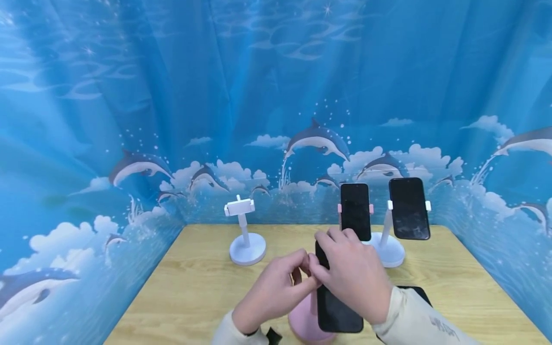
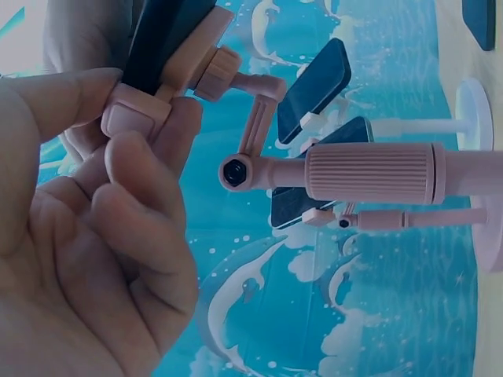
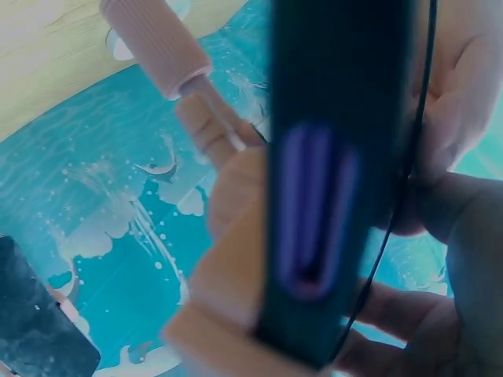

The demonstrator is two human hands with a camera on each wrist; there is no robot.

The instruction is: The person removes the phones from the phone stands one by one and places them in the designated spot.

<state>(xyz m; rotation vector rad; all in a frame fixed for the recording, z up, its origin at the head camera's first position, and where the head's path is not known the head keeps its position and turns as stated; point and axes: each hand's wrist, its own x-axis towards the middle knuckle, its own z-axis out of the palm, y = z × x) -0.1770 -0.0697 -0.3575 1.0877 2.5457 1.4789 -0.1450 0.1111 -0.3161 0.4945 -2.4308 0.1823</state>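
A black phone (image 1: 338, 311) sits at the clamp of a pink phone stand, whose round base (image 1: 302, 322) rests on the table. My right hand (image 1: 353, 273) grips this phone, covering its upper middle. My left hand (image 1: 280, 287) is at the phone's left edge, its fingertips meeting those of the right. The left wrist view shows its thumb and finger pinching the pink clamp end (image 2: 132, 116) against the phone (image 2: 169, 39). The stand's ribbed stem (image 2: 373, 173) runs off to the right there. In the right wrist view, the phone's edge (image 3: 338, 78) lies beside the pink clamp (image 3: 228, 275).
A white phone stand (image 1: 247, 249) holding nothing is at the back left. Two more stands at the back right carry upright phones (image 1: 355, 211) (image 1: 409, 208). Another dark phone (image 1: 416, 290) lies partly under my right sleeve. A dolphin-print curtain (image 1: 267, 96) surrounds the table (image 1: 189, 287).
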